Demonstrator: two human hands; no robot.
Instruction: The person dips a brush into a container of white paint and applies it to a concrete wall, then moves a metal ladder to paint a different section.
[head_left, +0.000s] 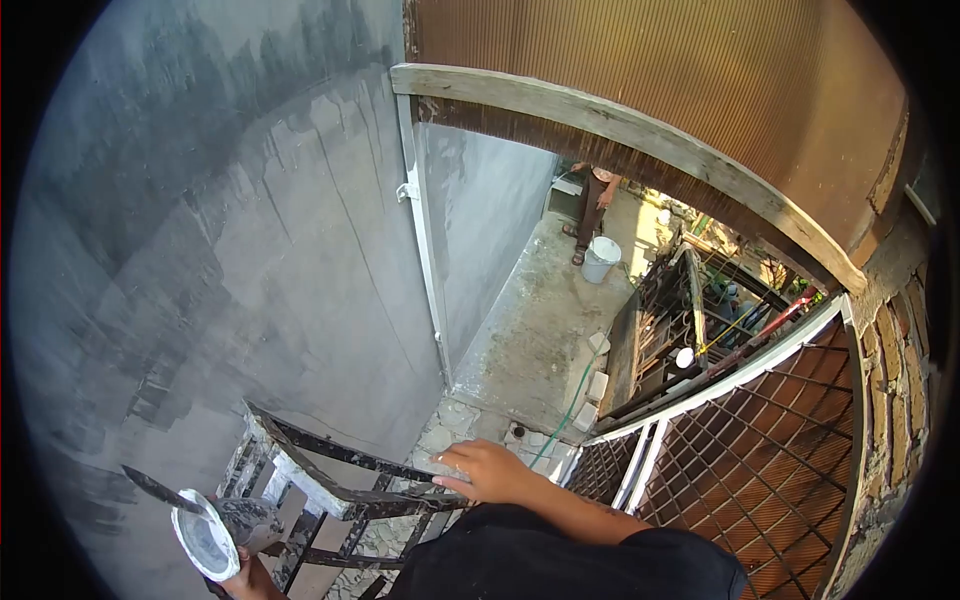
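At the lower left, my left hand (252, 580) is closed on the rim of a paint-smeared pot (215, 548) with greyish-white residue inside. A dark, pointed blade-like tool (152, 488) sticks out of the pot to the left; its other end is hidden. My right hand (485, 472) is closed around the dark rail of a ladder (385, 465), near the bottom centre. White splashes cover much of the ladder, whose lower part stands over rubble.
A patchy grey wall (230, 250) rises on the left. A wooden beam (600, 115) crosses under corrugated roofing (660, 50). Below, a person (590, 205) stands by a white bucket (601, 260). A metal lattice (760, 450) lies right, and a green hose (578, 395) runs along the ground.
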